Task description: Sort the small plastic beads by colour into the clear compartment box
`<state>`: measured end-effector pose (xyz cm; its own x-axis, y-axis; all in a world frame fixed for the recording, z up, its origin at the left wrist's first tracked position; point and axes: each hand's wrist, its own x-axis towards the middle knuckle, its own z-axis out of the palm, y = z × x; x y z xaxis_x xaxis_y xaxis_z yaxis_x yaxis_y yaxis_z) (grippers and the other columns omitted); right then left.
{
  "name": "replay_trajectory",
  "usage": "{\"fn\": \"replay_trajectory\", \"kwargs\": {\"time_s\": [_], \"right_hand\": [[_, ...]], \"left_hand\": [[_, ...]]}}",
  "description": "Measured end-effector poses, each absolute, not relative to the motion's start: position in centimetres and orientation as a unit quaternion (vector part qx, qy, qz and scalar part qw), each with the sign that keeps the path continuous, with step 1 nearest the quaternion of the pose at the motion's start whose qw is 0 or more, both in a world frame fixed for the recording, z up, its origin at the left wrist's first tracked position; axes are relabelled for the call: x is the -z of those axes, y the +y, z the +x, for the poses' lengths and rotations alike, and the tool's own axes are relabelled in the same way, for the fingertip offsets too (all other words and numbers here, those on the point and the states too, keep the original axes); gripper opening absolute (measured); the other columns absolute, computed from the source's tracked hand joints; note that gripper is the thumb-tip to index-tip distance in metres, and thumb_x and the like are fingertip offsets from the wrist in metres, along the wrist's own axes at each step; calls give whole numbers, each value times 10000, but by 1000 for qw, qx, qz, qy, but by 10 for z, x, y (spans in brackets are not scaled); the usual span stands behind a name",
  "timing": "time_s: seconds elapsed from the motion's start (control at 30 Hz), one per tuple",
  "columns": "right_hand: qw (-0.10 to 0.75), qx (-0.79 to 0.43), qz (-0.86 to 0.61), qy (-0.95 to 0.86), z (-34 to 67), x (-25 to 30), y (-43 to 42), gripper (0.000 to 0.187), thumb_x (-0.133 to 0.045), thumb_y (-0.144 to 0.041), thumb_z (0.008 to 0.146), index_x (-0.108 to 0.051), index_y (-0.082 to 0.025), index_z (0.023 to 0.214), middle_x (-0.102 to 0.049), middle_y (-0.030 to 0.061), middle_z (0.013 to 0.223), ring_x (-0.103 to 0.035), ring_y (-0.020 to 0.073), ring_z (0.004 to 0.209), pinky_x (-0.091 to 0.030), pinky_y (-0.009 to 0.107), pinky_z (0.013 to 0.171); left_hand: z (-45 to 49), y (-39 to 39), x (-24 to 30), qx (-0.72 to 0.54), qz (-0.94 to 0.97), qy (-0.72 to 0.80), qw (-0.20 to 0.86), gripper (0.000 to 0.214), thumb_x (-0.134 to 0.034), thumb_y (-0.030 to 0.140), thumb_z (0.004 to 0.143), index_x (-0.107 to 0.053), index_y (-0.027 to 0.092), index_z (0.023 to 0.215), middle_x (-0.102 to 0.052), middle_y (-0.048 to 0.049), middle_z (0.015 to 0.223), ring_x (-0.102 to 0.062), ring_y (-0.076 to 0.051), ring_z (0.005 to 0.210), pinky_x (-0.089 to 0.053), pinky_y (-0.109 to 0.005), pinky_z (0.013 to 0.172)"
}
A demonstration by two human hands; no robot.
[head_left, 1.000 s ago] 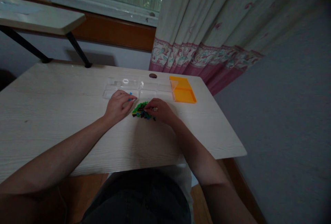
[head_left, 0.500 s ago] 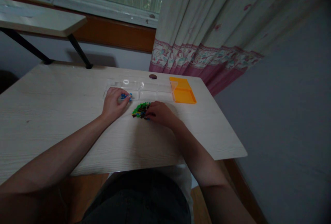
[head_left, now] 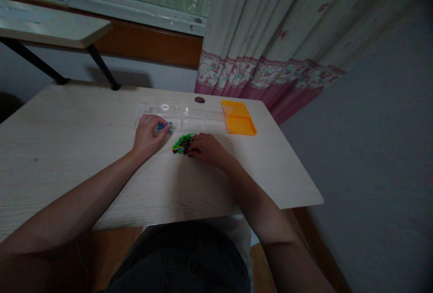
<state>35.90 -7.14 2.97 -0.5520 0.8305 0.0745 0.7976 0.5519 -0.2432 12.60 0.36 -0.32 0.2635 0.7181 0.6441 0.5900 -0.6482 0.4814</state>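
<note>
A small heap of green, blue and dark pieces [head_left: 181, 143] lies on the pale wooden table [head_left: 67, 148]. My right hand [head_left: 207, 148] rests at the heap's right edge, fingers curled and pressed onto the pieces. My left hand [head_left: 149, 134] sits over the front-left compartment of a clear plastic divided tray [head_left: 196, 119]. Its fingers are bent together above a few blue pieces [head_left: 163, 125] lying in that compartment. Whether it pinches one is hidden.
An orange lid or tray [head_left: 238, 118] lies to the right of the clear tray. A cable hole [head_left: 199, 99] is at the table's back edge. Behind are a second table [head_left: 50, 25], a window and a curtain [head_left: 270, 36]. My lap is below the front edge.
My left hand moved from beside the heap up to the clear tray, where blue pieces now show. My right hand slid slightly left along the heap.
</note>
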Motion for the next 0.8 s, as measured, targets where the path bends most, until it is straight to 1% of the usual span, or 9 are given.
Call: {"fn": "replay_trajectory", "kwargs": {"time_s": [0.2,0.4,0.5,0.6,0.7,0.8], "right_hand": [[101,-99,-459,-877,359,-28,-70,103,-656,-193,879,-755,-172,897,-692,69,917,-594,179,897,-396,278,791],[192,-96,-492,-844,361,-23,-68,96,-622,-197,876,-696,-153,917,-678,72,911,-581,180,875,-410,285,814],[231,-116,-514,-818,362,-23,-67,63,-617,-188,858,-665,-164,891,-676,51,871,-576,168,843,-414,279,804],[267,-161,-534,-786,362,-24,-67,50,-617,-166,829,-638,-174,874,-674,25,843,-583,144,797,-422,255,766],[298,-190,-546,-759,364,-23,-66,59,-612,-172,831,-632,-178,885,-671,6,820,-595,125,754,-437,238,738],[313,-189,-548,-753,365,-20,-64,107,-604,-158,839,-658,-169,930,-683,18,841,-609,126,758,-462,244,755]], "left_hand": [[122,7,5,-437,791,425,56,239,-569,427,924,-635,211,847,-680,-53,931,-581,-250,988,-399,-443,975],[117,14,11,-407,788,463,16,266,-535,425,944,-653,192,891,-648,-78,992,-534,-267,1048,-381,-464,999],[116,16,12,-395,780,485,23,280,-537,427,934,-667,188,870,-631,-87,1000,-504,-282,1071,-380,-477,1002],[115,17,12,-394,773,495,42,254,-562,413,905,-666,192,837,-621,-90,1009,-486,-295,1085,-365,-495,1020],[115,18,12,-401,769,495,44,239,-576,403,892,-671,191,836,-622,-85,1006,-487,-288,1076,-363,-493,1030],[114,20,14,-418,764,491,24,230,-587,408,889,-681,202,848,-628,-78,983,-497,-271,1053,-381,-470,1010]]}}
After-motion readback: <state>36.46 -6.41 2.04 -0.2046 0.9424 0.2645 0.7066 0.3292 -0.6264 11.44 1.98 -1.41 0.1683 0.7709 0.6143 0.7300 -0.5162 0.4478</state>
